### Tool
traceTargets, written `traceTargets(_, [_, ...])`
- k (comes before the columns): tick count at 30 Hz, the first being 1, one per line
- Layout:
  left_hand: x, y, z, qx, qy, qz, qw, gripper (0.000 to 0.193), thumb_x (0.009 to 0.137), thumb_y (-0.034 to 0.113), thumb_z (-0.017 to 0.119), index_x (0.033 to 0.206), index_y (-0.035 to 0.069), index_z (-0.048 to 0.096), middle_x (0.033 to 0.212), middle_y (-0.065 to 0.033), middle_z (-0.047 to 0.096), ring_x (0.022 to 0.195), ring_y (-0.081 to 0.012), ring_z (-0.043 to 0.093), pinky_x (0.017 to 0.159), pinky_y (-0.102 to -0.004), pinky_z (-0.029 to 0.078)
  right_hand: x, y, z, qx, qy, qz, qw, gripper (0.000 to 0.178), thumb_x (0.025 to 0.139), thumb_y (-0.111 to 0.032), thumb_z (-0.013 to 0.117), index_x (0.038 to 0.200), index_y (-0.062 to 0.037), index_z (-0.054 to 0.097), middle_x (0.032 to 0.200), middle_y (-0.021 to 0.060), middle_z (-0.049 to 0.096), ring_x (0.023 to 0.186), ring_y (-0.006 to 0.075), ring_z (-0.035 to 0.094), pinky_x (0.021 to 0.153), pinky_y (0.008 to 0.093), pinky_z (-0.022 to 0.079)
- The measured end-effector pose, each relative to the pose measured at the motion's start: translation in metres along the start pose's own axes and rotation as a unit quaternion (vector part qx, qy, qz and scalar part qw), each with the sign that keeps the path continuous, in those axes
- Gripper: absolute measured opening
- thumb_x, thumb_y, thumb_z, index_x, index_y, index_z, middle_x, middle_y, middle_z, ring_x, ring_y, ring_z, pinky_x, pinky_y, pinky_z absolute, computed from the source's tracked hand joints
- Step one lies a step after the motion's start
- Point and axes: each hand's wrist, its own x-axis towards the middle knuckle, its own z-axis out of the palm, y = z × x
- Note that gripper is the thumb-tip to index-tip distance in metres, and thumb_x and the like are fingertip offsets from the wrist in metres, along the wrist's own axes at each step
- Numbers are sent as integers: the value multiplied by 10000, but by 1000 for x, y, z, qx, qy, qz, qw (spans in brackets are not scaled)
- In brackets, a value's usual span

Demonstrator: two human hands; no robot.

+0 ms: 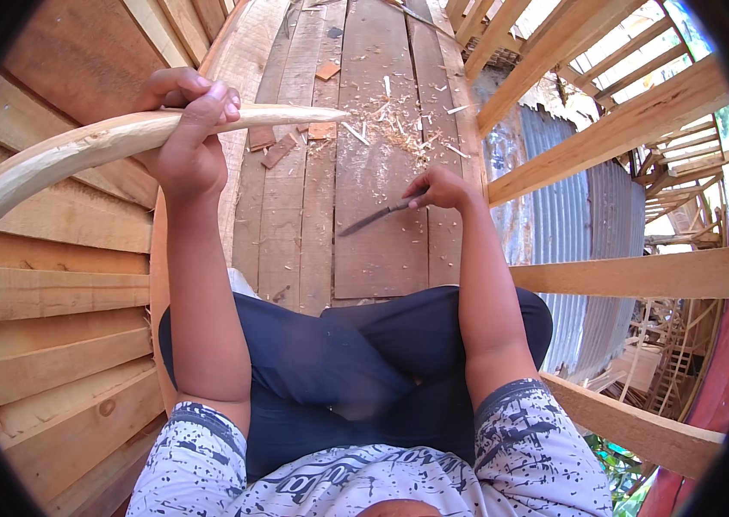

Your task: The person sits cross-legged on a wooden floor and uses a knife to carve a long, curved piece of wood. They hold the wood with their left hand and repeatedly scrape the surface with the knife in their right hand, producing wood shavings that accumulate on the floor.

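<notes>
Left hand (192, 146) closed around curved stick (80, 148), right hand (439, 187) around knife (369, 221)

The left hand (190, 153) is covering part of the stick (80, 150), whose left end is running out of view, while the right hand (438, 186) is partly hiding the knife (373, 220).

a plank wall (54, 293) stands left; corrugated metal sheets (567, 215) lie beyond wooden rails (631, 274).

Bright daylight, apparently from the upper right, glares there, while fisheye distortion bends the edges.
</notes>
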Motion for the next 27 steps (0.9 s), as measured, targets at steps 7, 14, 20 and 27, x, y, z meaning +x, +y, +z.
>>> traceTargets(7, [-2, 1, 0, 14, -17, -6, 1000, 108, 836, -27, 576, 896, 64, 576, 685, -34, 553, 665, -149, 561, 754, -367, 454, -2, 3, -16, 35, 225, 67, 971, 322, 738, -174, 823, 1044, -106, 755, 957, 108, 742, 837, 206, 686, 776, 337, 523])
traceTargets(14, [-2, -1, 1, 7, -19, -12, 1000, 111, 837, -30, 573, 896, 64, 575, 678, -33, 552, 657, -146, 556, 752, -367, 453, 3, 4, -2, -19, 185, 49, 981, 313, 764, -150, 813, 1065, -92, 747, 915, 58, 745, 820, 150, 661, 747, 328, 512])
traceTargets(20, [-2, 2, 0, 19, -14, -16, 1000, 115, 835, -30, 572, 905, 61, 575, 693, -45, 573, 657, -145, 556, 752, -362, 451, -13, 28, -28, 18, 118, 62, 991, 303, 755, -112, 815, 1052, -107, 756, 875, 20, 733, 814, 124, 639, 761, 311, 501])
traceTargets(27, [-3, -5, 8, 3, -17, -20, 1000, 110, 834, -31, 568, 903, 55, 573, 684, -46, 570, 662, -143, 554, 753, -360, 450, -4, 55, -23, 31, 334, 115, 935, 290, 765, -121, 808, 1042, -63, 748, 885, 53, 739, 793, 143, 661, 741, 308, 517])
